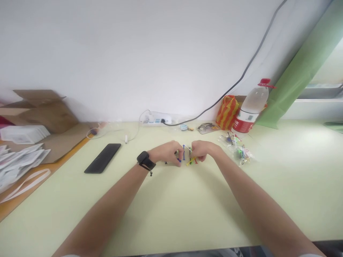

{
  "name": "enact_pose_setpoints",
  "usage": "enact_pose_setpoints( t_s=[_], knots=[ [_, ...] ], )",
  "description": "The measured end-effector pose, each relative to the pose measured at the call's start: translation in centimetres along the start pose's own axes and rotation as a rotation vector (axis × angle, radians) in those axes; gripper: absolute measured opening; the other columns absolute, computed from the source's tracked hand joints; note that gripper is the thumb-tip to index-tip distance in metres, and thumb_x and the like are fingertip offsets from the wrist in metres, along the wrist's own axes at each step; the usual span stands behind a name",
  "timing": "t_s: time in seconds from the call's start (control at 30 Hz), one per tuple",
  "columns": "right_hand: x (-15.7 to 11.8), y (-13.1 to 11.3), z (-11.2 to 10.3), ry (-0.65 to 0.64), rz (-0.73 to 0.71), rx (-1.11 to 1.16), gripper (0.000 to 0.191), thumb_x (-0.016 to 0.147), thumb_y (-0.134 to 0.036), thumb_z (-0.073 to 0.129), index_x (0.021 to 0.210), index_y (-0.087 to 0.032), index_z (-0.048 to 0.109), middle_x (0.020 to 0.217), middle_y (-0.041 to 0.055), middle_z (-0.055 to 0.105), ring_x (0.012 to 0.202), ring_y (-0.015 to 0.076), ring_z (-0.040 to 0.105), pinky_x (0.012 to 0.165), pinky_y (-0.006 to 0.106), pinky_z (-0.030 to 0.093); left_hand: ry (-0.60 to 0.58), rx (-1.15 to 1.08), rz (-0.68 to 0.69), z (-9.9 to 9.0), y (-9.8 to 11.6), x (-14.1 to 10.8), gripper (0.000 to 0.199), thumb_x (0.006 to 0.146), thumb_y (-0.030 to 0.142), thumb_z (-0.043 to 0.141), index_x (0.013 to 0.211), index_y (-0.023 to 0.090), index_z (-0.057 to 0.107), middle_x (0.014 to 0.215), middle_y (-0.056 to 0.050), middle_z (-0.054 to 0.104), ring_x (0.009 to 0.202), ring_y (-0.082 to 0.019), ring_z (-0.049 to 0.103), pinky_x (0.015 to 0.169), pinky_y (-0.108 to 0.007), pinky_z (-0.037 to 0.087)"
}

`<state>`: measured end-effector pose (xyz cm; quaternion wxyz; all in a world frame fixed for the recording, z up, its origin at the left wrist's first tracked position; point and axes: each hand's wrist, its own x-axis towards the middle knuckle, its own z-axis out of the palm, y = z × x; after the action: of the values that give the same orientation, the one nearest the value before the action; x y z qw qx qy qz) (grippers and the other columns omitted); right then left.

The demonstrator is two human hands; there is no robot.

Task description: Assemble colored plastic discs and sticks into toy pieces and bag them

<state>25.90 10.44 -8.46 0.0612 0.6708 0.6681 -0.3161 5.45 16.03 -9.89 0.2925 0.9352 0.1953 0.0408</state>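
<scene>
Several small coloured plastic pieces lie or stand between my hands on the pale green table, among them an upright blue piece and a yellow piece. My left hand, with a black watch at its wrist, is curled, thumb and forefinger drawn together around a small blue plastic piece. Opposite it, my right hand is closed, knuckles up. A thin white plastic stick runs from its fingers toward the upright blue piece. A red tip shows under this hand. The fingers hide most of the pieces.
A black phone-like slab lies to the left. Clear bags of coloured pieces lie right of my right hand, with a large red-capped bottle behind. A power strip sits by the wall; cardboard and white packets fill the far left.
</scene>
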Motion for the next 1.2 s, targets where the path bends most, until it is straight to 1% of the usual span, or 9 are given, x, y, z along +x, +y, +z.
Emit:
enact_pose_setpoints(
  t_s=[0.2, 0.37, 0.43, 0.5, 0.57, 0.63, 0.83, 1.03, 1.2],
  knots=[
    [-0.2, -0.5, -0.2, -0.051, -0.012, -0.014, 0.012, 0.07, -0.022, 0.075, 0.068, -0.013, 0.066, 0.07, 0.0099, 0.074, 0.062, 0.0188, 0.071, 0.059, 0.026, 0.057, 0.053, 0.065, 0.038, -0.2, 0.1, -0.2, 0.03, 0.067, 0.03, 0.088, 0.094, 0.024, 0.077, 0.094, -0.002, 0.07, 0.094, -0.023, 0.06, 0.076, -0.03, 0.044],
    [-0.9, -0.1, -0.9, -0.04, -0.03, -0.038, 0.012, 0.07, -0.019, 0.075, 0.077, -0.013, 0.068, 0.073, 0.0092, 0.073, 0.064, 0.02, 0.07, 0.058, 0.027, 0.053, 0.095, 0.099, 0.026, -0.3, 0.2, -0.5, 0.036, 0.073, 0.037, 0.085, 0.105, 0.026, 0.076, 0.11, -0.005, 0.066, 0.108, -0.026, 0.054, 0.081, -0.031, 0.045],
    [-1.3, 0.1, -1.3, -0.024, -0.078, -0.054, 0.018, 0.067, -0.017, 0.077, 0.085, -0.016, 0.071, 0.079, 0.0065, 0.073, 0.069, 0.0193, 0.068, 0.06, 0.026, 0.049, 0.102, 0.108, 0.013, -0.2, 0.2, -0.6, 0.035, 0.077, 0.04, 0.081, 0.11, 0.027, 0.076, 0.117, -0.006, 0.065, 0.113, -0.027, 0.051, 0.084, -0.031, 0.044],
    [-1.5, 0.3, -1.5, -0.018, -0.185, -0.089, 0.025, 0.064, -0.017, 0.08, 0.088, -0.02, 0.073, 0.086, 0.003, 0.072, 0.074, 0.0177, 0.065, 0.06, 0.024, 0.045, 0.103, 0.141, 0.003, 0.0, 0.1, -0.5, 0.035, 0.081, 0.042, 0.078, 0.113, 0.028, 0.076, 0.121, -0.007, 0.065, 0.115, -0.028, 0.049, 0.088, -0.033, 0.043],
    [-1.4, 0.5, -1.6, -0.032, -0.286, -0.134, 0.025, 0.064, -0.019, 0.082, 0.087, -0.022, 0.074, 0.087, 0.0005, 0.069, 0.073, 0.0164, 0.062, 0.059, 0.024, 0.041, 0.105, 0.179, 0.005, 0.2, 0.0, -0.3, 0.034, 0.083, 0.044, 0.076, 0.113, 0.029, 0.077, 0.122, -0.007, 0.065, 0.115, -0.029, 0.049, 0.092, -0.035, 0.04],
    [-1.1, 0.6, -1.5, -0.054, -0.331, -0.168, 0.021, 0.065, -0.019, 0.082, 0.084, -0.021, 0.074, 0.084, -0.0005, 0.068, 0.07, 0.0158, 0.06, 0.058, 0.025, 0.038, 0.109, 0.202, 0.014, 0.4, -0.1, -0.2, 0.032, 0.084, 0.044, 0.076, 0.112, 0.029, 0.078, 0.123, -0.007, 0.065, 0.113, -0.028, 0.049, 0.093, -0.036, 0.039],
    [0.0, 0.8, -0.8, -0.045, -0.349, -0.175, 0.013, 0.065, -0.018, 0.082, 0.074, -0.019, 0.072, 0.078, -0.0002, 0.068, 0.071, 0.0162, 0.06, 0.059, 0.025, 0.038, 0.136, 0.232, 0.019, 0.5, 0.2, -0.3, 0.025, 0.088, 0.042, 0.072, 0.108, 0.03, 0.08, 0.123, -0.007, 0.065, 0.113, -0.028, 0.05, 0.094, -0.037, 0.039],
    [0.4, 1.2, -0.8, 0.023, -0.357, -0.189, 0.026, 0.063, -0.023, 0.087, 0.083, -0.02, 0.07, 0.086, 0.0004, 0.068, 0.074, 0.0165, 0.06, 0.057, 0.024, 0.038, 0.103, 0.276, 0.031, 0.6, 0.7, -0.2, 0.018, 0.088, 0.041, 0.071, 0.093, 0.029, 0.083, 0.122, -0.008, 0.066, 0.114, -0.03, 0.049, 0.094, -0.037, 0.039],
    [0.3, 1.1, -0.8, -0.001, -0.319, -0.185, 0.022, 0.063, -0.023, 0.085, 0.081, -0.019, 0.072, 0.085, 0.0014, 0.069, 0.072, 0.0165, 0.06, 0.059, 0.025, 0.038, 0.09, 0.296, 0.044, 0.9, 0.9, 0.1, 0.02, 0.089, 0.043, 0.07, 0.09, 0.028, 0.083, 0.122, -0.009, 0.066, 0.114, -0.03, 0.049, 0.095, -0.038, 0.039]
  ],
)
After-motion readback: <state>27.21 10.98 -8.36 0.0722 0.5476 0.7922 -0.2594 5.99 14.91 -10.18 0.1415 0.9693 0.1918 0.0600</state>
